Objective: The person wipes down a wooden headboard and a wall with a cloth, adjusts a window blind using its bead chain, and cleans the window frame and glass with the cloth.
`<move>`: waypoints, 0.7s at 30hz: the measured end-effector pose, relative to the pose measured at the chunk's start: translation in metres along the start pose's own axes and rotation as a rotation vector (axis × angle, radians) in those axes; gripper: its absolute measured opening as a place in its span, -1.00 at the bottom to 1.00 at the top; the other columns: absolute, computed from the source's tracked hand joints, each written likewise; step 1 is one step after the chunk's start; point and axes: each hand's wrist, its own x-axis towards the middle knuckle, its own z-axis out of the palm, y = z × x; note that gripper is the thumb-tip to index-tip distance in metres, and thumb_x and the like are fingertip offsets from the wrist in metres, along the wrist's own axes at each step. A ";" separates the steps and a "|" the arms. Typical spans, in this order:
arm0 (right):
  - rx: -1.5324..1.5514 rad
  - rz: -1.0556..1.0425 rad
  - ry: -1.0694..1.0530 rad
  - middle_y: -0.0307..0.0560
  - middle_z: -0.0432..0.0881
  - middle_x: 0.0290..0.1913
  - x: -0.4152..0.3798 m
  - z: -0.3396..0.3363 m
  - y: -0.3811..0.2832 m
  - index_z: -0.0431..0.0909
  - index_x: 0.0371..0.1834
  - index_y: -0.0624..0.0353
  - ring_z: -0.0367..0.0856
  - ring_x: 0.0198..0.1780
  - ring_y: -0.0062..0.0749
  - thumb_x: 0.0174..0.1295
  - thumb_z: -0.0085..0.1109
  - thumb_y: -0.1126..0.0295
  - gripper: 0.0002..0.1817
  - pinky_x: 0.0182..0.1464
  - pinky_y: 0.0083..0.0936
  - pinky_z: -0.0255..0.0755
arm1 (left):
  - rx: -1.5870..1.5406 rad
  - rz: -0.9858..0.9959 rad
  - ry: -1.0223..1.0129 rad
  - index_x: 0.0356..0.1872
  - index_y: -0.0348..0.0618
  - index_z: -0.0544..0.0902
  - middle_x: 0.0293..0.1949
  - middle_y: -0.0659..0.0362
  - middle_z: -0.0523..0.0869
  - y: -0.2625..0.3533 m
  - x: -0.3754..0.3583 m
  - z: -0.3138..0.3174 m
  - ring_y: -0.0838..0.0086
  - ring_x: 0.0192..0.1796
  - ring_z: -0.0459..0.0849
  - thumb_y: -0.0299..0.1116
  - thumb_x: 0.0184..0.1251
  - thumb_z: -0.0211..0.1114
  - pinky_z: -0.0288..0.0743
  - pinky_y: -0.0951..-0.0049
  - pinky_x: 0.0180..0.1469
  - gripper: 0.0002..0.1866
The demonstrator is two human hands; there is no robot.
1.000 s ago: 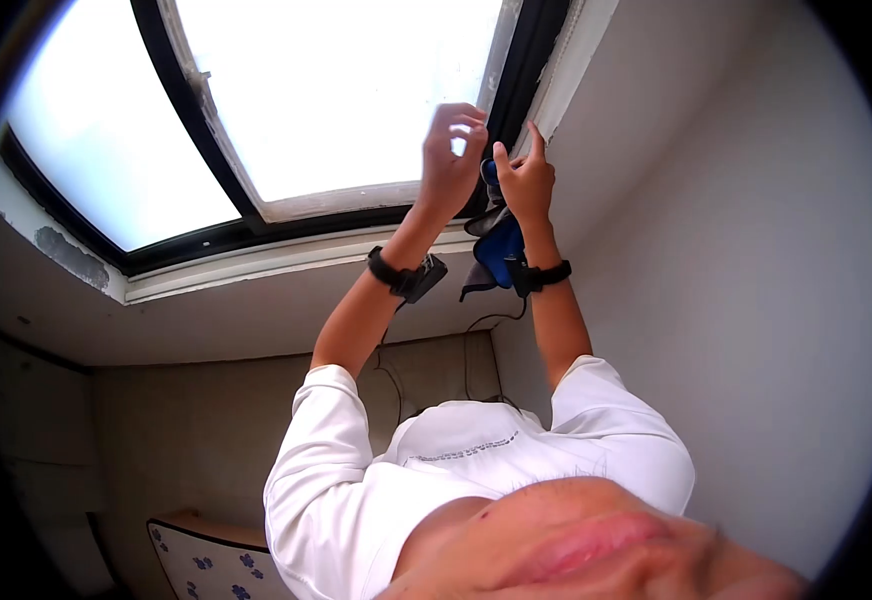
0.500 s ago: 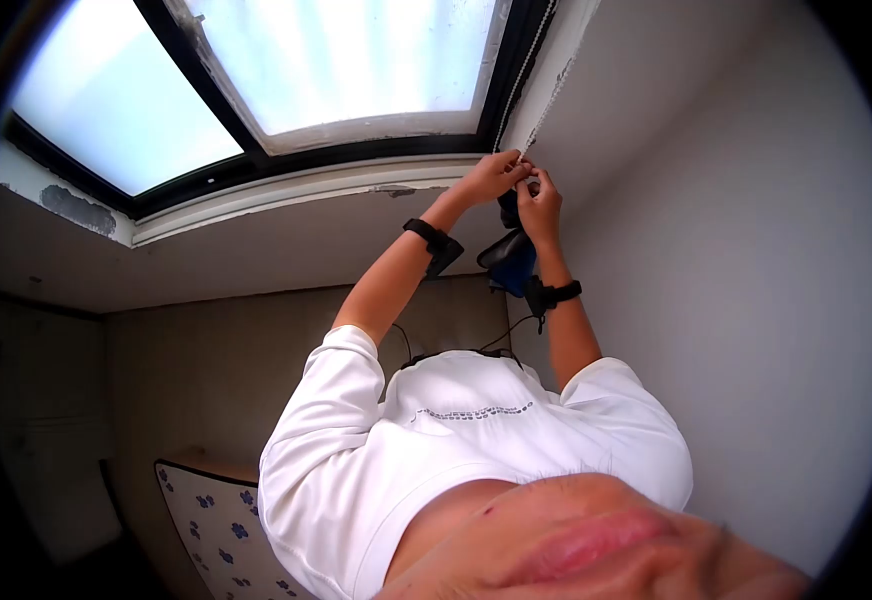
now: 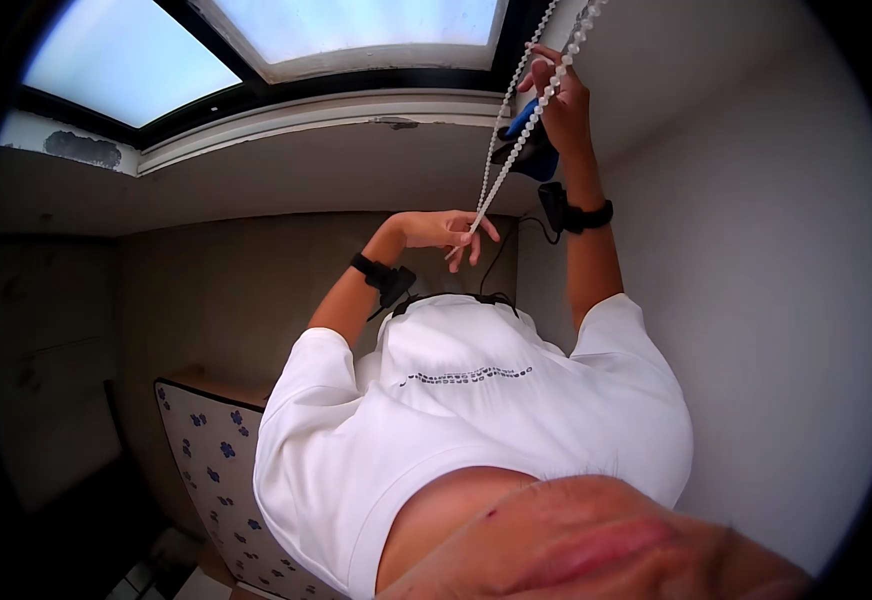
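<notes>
The left hand point(image 3: 446, 232) has thumb and forefinger closed on the low end of the white bead chain point(image 3: 523, 130); its other fingers are spread loosely. The right hand point(image 3: 563, 95) is higher, behind the chain, beside the window frame point(image 3: 519, 60); its fingers are partly bent and apart; whether they grip a bead strand, I cannot tell. The chain hangs as a long, narrow loop, slanting from upper right down to the left hand; a blue and black item point(image 3: 531, 155) is just below the right hand.
</notes>
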 end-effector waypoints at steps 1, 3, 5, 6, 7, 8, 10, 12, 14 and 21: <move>0.005 -0.106 -0.025 -0.18 0.68 -0.47 0.009 -0.001 -0.009 0.59 0.04 0.18 0.72 -0.31 -0.55 0.41 0.07 -0.01 -0.55 -0.32 -0.67 0.47 | -0.014 -0.004 0.009 0.25 -0.13 0.35 -0.23 0.16 0.67 0.002 -0.002 0.002 0.50 -0.41 0.73 0.24 0.23 0.30 0.48 0.62 -0.32 -0.23; 0.068 -0.229 -0.066 -0.20 0.62 -0.42 0.021 -0.002 -0.027 0.54 -0.10 0.25 0.49 -0.44 -0.71 0.49 -0.04 0.06 -0.58 -0.41 -0.67 0.32 | 0.122 -0.060 0.088 0.06 -0.15 0.43 -0.28 0.20 0.67 0.007 -0.004 0.004 0.52 -0.43 0.72 0.30 0.26 0.22 0.44 0.63 -0.37 -0.31; 0.122 -0.297 -0.071 -0.18 0.61 -0.42 0.028 0.005 -0.044 0.52 -0.20 0.27 0.48 -0.46 -0.68 0.51 -0.09 0.05 -0.56 -0.41 -0.65 0.31 | 0.118 -0.072 0.062 -0.06 -0.14 0.43 -0.30 0.21 0.67 -0.001 -0.005 -0.003 0.53 -0.42 0.73 0.33 0.26 0.18 0.41 0.65 -0.39 -0.34; 0.207 -0.166 -0.089 -0.15 0.61 -0.35 0.025 0.005 -0.056 0.49 -0.05 0.26 0.45 -0.46 -0.65 0.45 -0.06 -0.07 -0.48 -0.40 -0.65 0.35 | 0.129 -0.084 0.030 -0.19 -0.13 0.44 -0.32 0.22 0.67 -0.004 -0.005 -0.004 0.53 -0.42 0.73 0.35 0.26 0.15 0.38 0.66 -0.41 -0.36; 0.289 -0.034 -0.109 -0.12 0.61 -0.28 0.023 0.005 -0.066 0.46 0.10 0.25 0.42 -0.45 -0.62 0.39 -0.03 -0.20 -0.35 -0.38 -0.66 0.39 | 0.116 -0.084 -0.019 -0.32 -0.09 0.38 -0.36 0.22 0.65 0.004 -0.006 0.002 0.54 -0.44 0.71 0.36 0.27 0.09 0.45 0.64 -0.38 -0.38; 0.290 -0.028 -0.111 -0.12 0.61 -0.28 0.026 0.006 -0.072 0.46 0.10 0.25 0.42 -0.45 -0.62 0.39 -0.03 -0.20 -0.35 -0.38 -0.66 0.39 | 0.109 -0.085 -0.020 -0.32 -0.09 0.38 -0.36 0.22 0.65 -0.002 -0.003 0.001 0.54 -0.44 0.71 0.36 0.27 0.09 0.45 0.64 -0.38 -0.38; 0.897 -0.109 -0.338 -0.09 0.63 -0.26 0.036 0.006 -0.096 0.38 0.21 0.30 0.43 -0.47 -0.70 0.29 -0.21 -0.41 -0.10 -0.43 -0.75 0.38 | -0.125 0.081 -0.117 -0.36 -0.11 0.41 -0.36 0.15 0.64 -0.020 0.004 -0.005 0.54 -0.45 0.68 0.36 0.29 0.07 0.55 0.59 -0.31 -0.38; 0.767 -0.043 -0.332 -0.03 0.65 -0.26 0.035 -0.003 -0.119 0.44 0.12 0.36 0.47 -0.48 -0.64 0.33 -0.27 -0.39 -0.12 -0.44 -0.72 0.40 | -0.211 0.089 -0.084 -0.41 -0.12 0.41 -0.36 0.11 0.64 -0.026 0.011 -0.013 0.53 -0.44 0.68 0.34 0.31 0.07 0.59 0.52 -0.27 -0.38; 0.576 -0.105 -0.396 -0.06 0.63 -0.37 0.032 -0.005 -0.127 0.51 -0.02 0.33 0.48 -0.50 -0.60 0.40 -0.30 -0.31 -0.22 -0.47 -0.69 0.37 | -0.302 0.091 -0.061 -0.46 -0.13 0.41 -0.35 0.07 0.64 -0.028 0.015 -0.013 0.51 -0.43 0.67 0.33 0.33 0.06 0.63 0.45 -0.23 -0.37; 0.628 -0.097 -0.115 -0.09 0.55 -0.44 0.018 0.018 -0.054 0.42 -0.35 0.20 0.45 -0.54 -0.53 0.48 -0.18 -0.10 -0.46 -0.48 -0.60 0.32 | 0.272 -0.040 0.265 -0.13 -0.30 0.65 -0.22 0.09 0.75 0.013 0.015 -0.018 0.48 -0.28 0.72 0.00 0.51 0.08 0.60 0.43 -0.16 -0.53</move>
